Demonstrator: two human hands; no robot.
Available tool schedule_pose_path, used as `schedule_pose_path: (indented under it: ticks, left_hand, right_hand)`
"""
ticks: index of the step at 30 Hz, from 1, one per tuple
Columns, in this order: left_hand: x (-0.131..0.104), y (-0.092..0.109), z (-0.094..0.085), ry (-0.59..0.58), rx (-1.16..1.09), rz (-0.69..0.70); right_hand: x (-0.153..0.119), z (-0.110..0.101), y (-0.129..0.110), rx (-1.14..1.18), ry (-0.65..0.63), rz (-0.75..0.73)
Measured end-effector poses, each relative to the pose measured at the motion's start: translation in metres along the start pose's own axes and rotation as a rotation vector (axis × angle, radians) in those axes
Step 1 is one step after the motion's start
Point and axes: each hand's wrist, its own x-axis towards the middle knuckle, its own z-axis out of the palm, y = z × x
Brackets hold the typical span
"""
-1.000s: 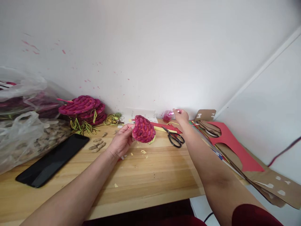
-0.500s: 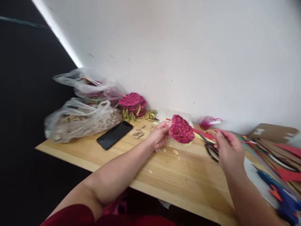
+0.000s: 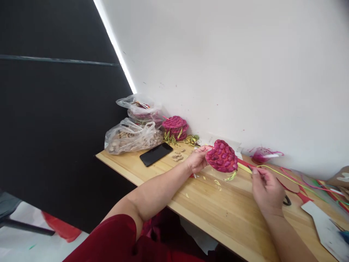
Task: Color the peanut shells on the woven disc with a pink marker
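A magenta, bumpy heart-shaped piece is held up over the wooden table, its left edge in the closed fingers of my left hand. A pale yellow-green tassel hangs at its lower right. To the right, my right hand has its fingers pinched together by a yellow-green cord and a pink cord; which of them it grips is hard to make out. Black scissors show partly behind that hand, mostly hidden by it.
Left of my hands are a black phone, peanuts, a plastic bag of peanuts and stacked magenta pieces. A white sheet and coloured cords lie at right; a white wall rises behind.
The view has swung left, so the table things sit further right. My left hand still holds the heart piece, now turned more face-on. My right hand has come nearer the piece, in front of the scissors.
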Motion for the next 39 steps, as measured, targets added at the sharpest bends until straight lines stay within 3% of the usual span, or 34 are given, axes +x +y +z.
schedule_pose_path:
  ticks: [5,9,15,26,34,39]
  left_hand:
    - [-0.005,0.009,0.01,0.044,0.022,0.053]
    - [-0.024,0.019,0.012,0.084,0.047,0.081]
    - [-0.074,0.048,-0.005,0.195,0.076,0.133]
    - [-0.167,0.099,-0.046,0.479,0.072,0.358]
    - [-0.23,0.134,-0.054,0.765,0.044,0.541]
    - [-0.252,0.145,-0.055,0.868,0.073,0.572]
  right_hand:
    - [0.002,-0.004,-0.013,0.014,-0.021,0.089]
    - [0.003,-0.008,-0.02,0.008,-0.052,0.12]
    - [0.001,-0.012,-0.026,0.013,-0.113,0.141]
    - [-0.002,-0.01,-0.021,0.064,-0.157,0.146]
    - [-0.001,-0.003,-0.011,0.136,-0.142,0.189]
    - [-0.003,0.0,-0.007,0.138,-0.134,0.187]
